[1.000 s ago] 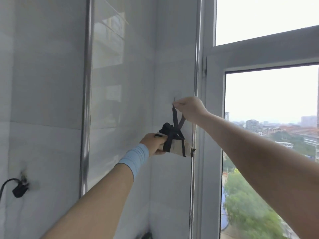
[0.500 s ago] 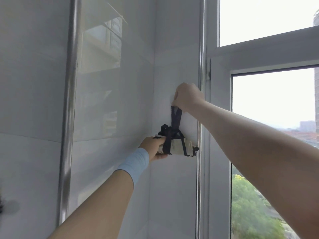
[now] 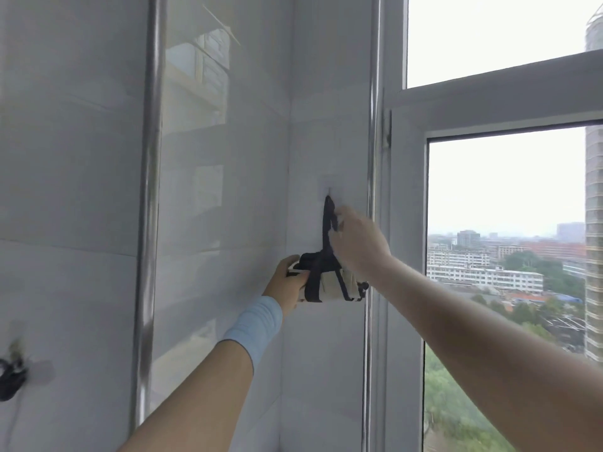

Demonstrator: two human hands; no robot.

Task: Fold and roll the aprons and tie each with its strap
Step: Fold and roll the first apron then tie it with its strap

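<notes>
A rolled beige apron (image 3: 329, 287) bound with a black strap is held up against the white tiled wall. My left hand (image 3: 288, 283) grips the roll's left end. A loop of the black strap (image 3: 327, 220) rises from the roll to a small clear wall hook (image 3: 329, 190). My right hand (image 3: 357, 239) is just right of that loop, fingers curled beside it; the hand is blurred and I cannot tell whether it still pinches the strap.
A chrome pipe (image 3: 148, 223) runs vertically down the wall at left. Another pipe (image 3: 372, 158) stands beside the white window frame (image 3: 404, 223). A second hook with a black strap (image 3: 11, 376) sits at lower left. City buildings show through the window.
My right hand has dropped from the top of the strap loop to beside it, uncovering the hook, where the loop now hangs. The left hand still holds the roll.
</notes>
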